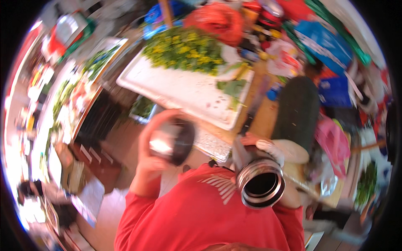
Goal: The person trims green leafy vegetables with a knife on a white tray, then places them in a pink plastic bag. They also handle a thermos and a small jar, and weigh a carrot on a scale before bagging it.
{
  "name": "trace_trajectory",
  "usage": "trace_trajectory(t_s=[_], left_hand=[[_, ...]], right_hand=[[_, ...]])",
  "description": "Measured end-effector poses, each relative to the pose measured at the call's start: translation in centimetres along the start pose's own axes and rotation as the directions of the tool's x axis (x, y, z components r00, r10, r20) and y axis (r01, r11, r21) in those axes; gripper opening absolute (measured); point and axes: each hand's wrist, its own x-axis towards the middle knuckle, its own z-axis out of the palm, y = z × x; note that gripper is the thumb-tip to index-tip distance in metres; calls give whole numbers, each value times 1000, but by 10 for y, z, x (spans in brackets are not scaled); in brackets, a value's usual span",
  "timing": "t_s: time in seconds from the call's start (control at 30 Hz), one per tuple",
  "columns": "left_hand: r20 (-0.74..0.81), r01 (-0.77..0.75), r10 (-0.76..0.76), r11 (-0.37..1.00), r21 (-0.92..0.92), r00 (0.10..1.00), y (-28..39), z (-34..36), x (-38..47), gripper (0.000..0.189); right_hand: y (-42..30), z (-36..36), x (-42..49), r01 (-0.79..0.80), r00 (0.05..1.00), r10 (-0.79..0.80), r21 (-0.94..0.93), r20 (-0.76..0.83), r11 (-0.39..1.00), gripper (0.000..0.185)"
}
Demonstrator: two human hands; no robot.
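My left hand (154, 141) is curled round a dark, round lid or cup (176, 141) with a bright reflection on it; motion blurs it. To its right, my right hand (270, 149) grips a stainless-steel vacuum flask (260, 182) in front of the red shirt. The flask is tilted with its uncapped mouth towards the camera, and its inside looks dark. The two pieces are apart. Beyond the hands lies a white tray (176, 88) bearing a heap of leafy greens with yellow flowers (185, 50) and some loose leaves. A large dark green gourd (295, 109) lies near my right hand.
A blurred long tool, perhaps a knife (248, 122), lies between tray and gourd. Red (216, 22), blue (326, 44) and pink plastic bags (333, 144) crowd the far and right sides. At left stands another produce counter (66, 103). People are at lower left (53, 200) and lower right (348, 219).
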Motion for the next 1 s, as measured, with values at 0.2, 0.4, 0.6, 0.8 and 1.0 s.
trace_trajectory(t_s=[0.2, 0.4, 0.6, 0.8, 1.0], left_hand=[[402, -474, 300, 748, 464, 865, 23, 41, 14, 82], [407, -539, 354, 549, 639, 842, 3, 46, 2, 88], [324, -242, 205, 967, 77, 924, -24, 13, 29, 73], [-408, -70, 142, 980, 188, 902, -33, -11, 49, 51], [-11, -133, 141, 960, 246, 990, -37, 53, 1, 132]], right_hand=[[16, 28, 4, -86, 981, 120, -210, 152, 974, 60], [36, 31, 7, 219, 897, 123, -670, 424, 710, 73], [25, 23, 0, -139, 877, 254, -292, 407, 946, 74], [6, 40, 27, -43, 916, 165, -319, 366, 947, 70], [16, 43, 26, -200, 955, 268, -394, 124, 897, 75]])
